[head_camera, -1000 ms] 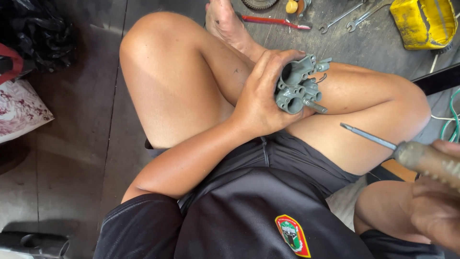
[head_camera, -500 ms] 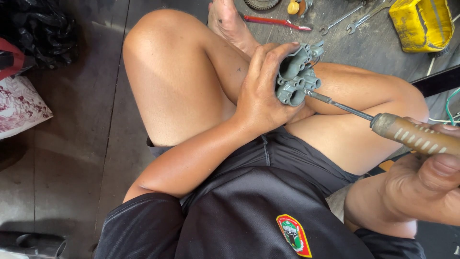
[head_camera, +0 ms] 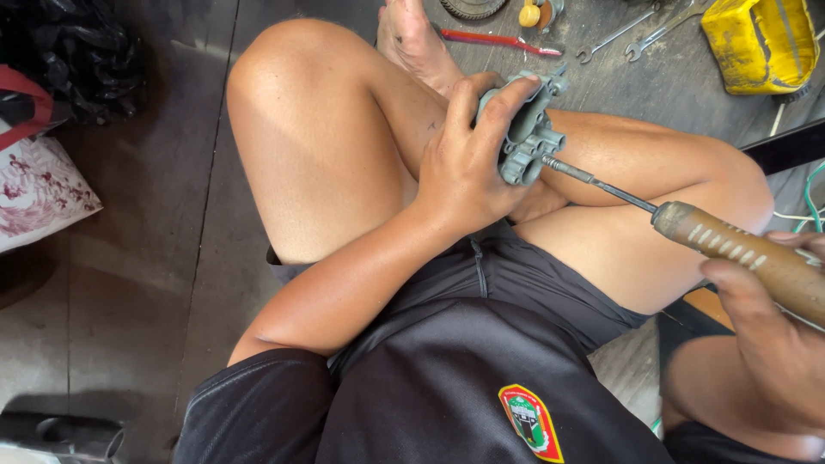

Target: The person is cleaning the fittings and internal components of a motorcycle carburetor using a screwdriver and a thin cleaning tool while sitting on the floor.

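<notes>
The left hand (head_camera: pixel 460 167) has its fingers wrapped around a grey metal engine part (head_camera: pixel 526 129), held above the crossed legs, while the right hand (head_camera: pixel 773 344) grips a wooden-handled screwdriver (head_camera: pixel 687 230) whose tip meets the part's lower edge. This looks like a screw being worked, calling for steady pressure along the shaft. What the yellow tub (head_camera: pixel 760 43) on the floor holds cannot be seen.

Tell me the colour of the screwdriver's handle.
Brown, wood-like, with pale short dashes near its front end; the screwdriver handle shows best in the head view, in the right hand.
</notes>
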